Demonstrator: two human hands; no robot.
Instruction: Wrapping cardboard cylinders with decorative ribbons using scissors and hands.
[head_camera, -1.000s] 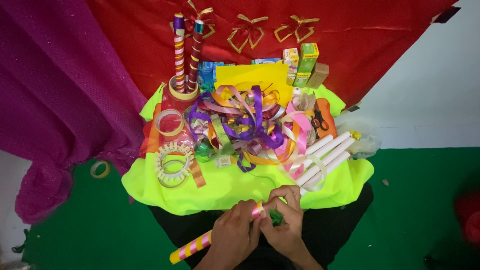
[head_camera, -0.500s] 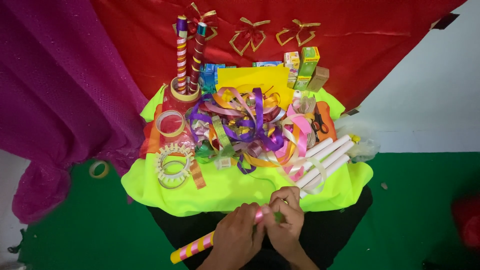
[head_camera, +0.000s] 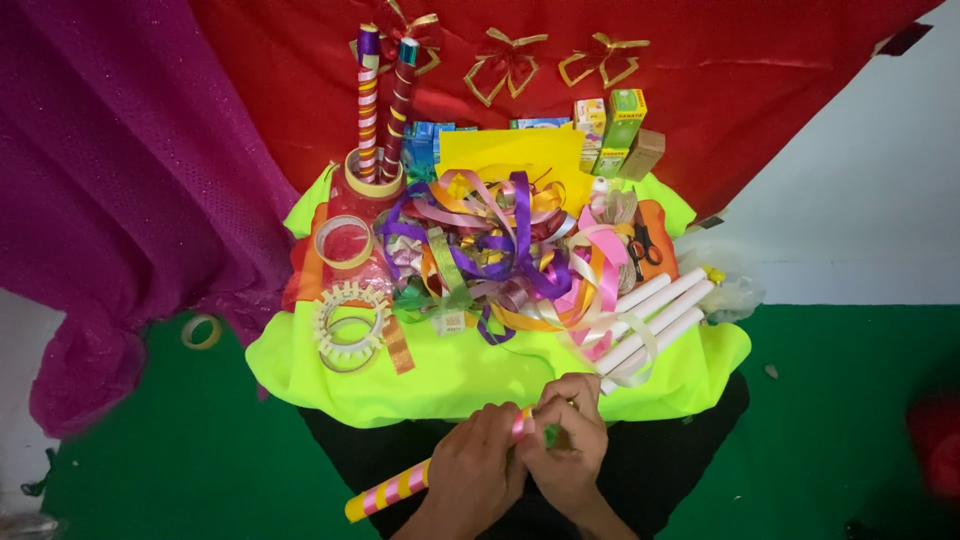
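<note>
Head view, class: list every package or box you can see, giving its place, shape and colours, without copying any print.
Yellow box: back right, upright.
Green box: right beside it, upright, taller.
Brown box: right of the green one, tilted, plain.
Blue packages: back centre, behind a yellow sheet, partly hidden.

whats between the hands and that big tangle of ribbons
In the head view, only a bare strip of the neon yellow cloth lies between the hands and the ribbon tangle.
</note>
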